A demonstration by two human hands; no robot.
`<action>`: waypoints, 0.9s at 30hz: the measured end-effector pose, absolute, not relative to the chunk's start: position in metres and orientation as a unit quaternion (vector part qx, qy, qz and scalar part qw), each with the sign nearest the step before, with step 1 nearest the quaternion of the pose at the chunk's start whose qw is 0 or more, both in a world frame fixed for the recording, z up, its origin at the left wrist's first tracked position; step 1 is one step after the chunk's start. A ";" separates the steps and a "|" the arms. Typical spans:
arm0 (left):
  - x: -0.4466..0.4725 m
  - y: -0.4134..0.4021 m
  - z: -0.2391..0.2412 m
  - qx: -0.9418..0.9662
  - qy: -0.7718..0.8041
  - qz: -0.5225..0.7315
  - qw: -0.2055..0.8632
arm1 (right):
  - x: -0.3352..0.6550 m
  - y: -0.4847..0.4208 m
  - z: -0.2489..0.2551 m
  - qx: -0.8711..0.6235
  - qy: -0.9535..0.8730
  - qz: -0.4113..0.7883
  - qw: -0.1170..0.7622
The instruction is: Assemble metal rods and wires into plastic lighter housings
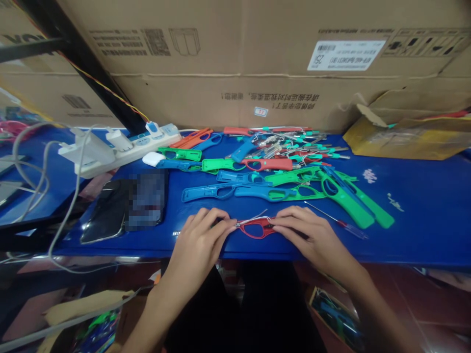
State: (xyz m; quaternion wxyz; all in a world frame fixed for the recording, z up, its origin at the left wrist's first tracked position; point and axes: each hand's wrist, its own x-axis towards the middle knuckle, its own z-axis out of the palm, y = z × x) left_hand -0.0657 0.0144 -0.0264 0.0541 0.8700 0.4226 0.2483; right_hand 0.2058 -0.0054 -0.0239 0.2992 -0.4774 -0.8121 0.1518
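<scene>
Between my hands, near the front edge of the blue table, is a red lighter casing [253, 229] with a looped trigger opening and a white wire along its top. My left hand [206, 233] pinches its left end. My right hand [305, 228] grips its right end, and the fingers hide that part. Just beyond lie blue casing halves [257, 192] and green casing halves [348, 198]. A screwdriver [336, 220] with a clear handle rests right of my right hand. Farther back is a heap of metal rods with wires and teal parts [290, 144].
A white power strip [128, 152] with chargers and a black phone [106, 211] lie at left. A yellow bag [401, 139] stands back right, before large cardboard boxes [221, 54]. Small pink pieces [369, 176] lie on the table [423, 211]. Below are boxes of lighter parts [336, 314].
</scene>
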 end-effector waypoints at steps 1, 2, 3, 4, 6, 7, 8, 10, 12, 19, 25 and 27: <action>-0.066 0.014 -0.028 0.868 0.423 0.255 0.056 | 0.206 -0.005 -0.024 -0.475 -0.813 0.148 0.302; -0.066 0.013 -0.030 0.865 0.423 0.262 0.056 | 0.206 -0.005 -0.024 -0.470 -0.816 0.144 0.305; -0.066 0.013 -0.031 0.864 0.423 0.268 0.057 | 0.207 -0.005 -0.024 -0.464 -0.819 0.140 0.307; -0.066 0.013 -0.032 0.862 0.422 0.273 0.059 | 0.207 -0.004 -0.024 -0.456 -0.823 0.137 0.309; -0.066 0.013 -0.034 0.860 0.421 0.282 0.062 | 0.208 -0.003 -0.023 -0.442 -0.829 0.138 0.314; -0.066 0.013 -0.035 0.859 0.419 0.286 0.063 | 0.208 -0.003 -0.023 -0.437 -0.830 0.142 0.317; -0.066 0.013 -0.035 0.859 0.417 0.291 0.063 | 0.208 -0.002 -0.022 -0.434 -0.829 0.148 0.319; -0.066 0.014 -0.035 0.859 0.412 0.298 0.062 | 0.208 -0.001 -0.022 -0.435 -0.825 0.167 0.320; -0.066 0.014 -0.035 0.860 0.405 0.304 0.062 | 0.208 -0.001 -0.021 -0.443 -0.817 0.189 0.318; -0.067 0.013 -0.035 0.857 0.413 0.302 0.068 | 0.210 -0.004 -0.020 -0.479 -0.786 0.255 0.295; -0.067 0.014 -0.035 0.856 0.411 0.304 0.069 | 0.209 0.002 -0.018 -0.484 -0.773 0.289 0.291; -0.066 0.015 -0.035 0.856 0.414 0.301 0.070 | 0.208 0.003 -0.017 -0.489 -0.768 0.283 0.302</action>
